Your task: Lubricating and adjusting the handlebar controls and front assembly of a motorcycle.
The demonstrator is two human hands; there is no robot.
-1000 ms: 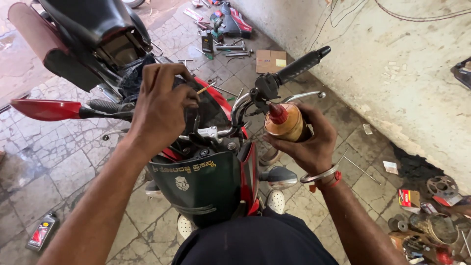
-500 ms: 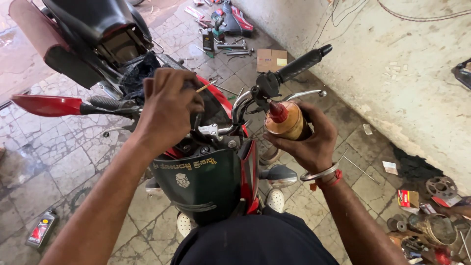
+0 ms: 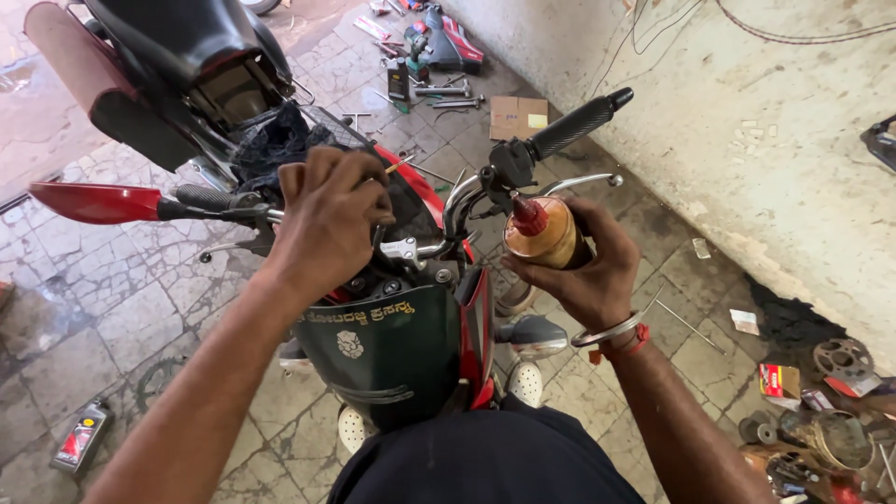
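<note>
Over the middle of the motorcycle's handlebar [image 3: 439,245], the left hand [image 3: 327,219] is closed in a fist, its fingers [image 3: 359,182] curled tight around a thin stick-like tool [image 3: 399,166] whose yellowish tip shows just past the knuckles. What the lower end of the tool touches is hidden under the hand. The right hand [image 3: 583,271] is wrapped around a small brown bottle [image 3: 546,238] with a red nozzle [image 3: 527,215], fingers closed on its body, nozzle tilted up and left toward the right-side control housing [image 3: 509,163].

Judged procedure for the step in hand: keep the bottle steady and the nozzle close to the point being worked; squeeze lightly so fluid does not run onto the green cowl [image 3: 387,350]. Keep the tool aligned with the part below it and avoid levering sideways against the handlebar clamp. Brace the left wrist on the bar for control.

Position: the bottle lies entirely inside the right hand's grip, just right of the handlebar centre and just below the right grip [image 3: 574,126] and lever [image 3: 579,182]. The tool lies within the left fist, left of the bottle and near it, the two hands apart. Loose tools [image 3: 439,89] lie on the floor far beyond the bike.
</note>
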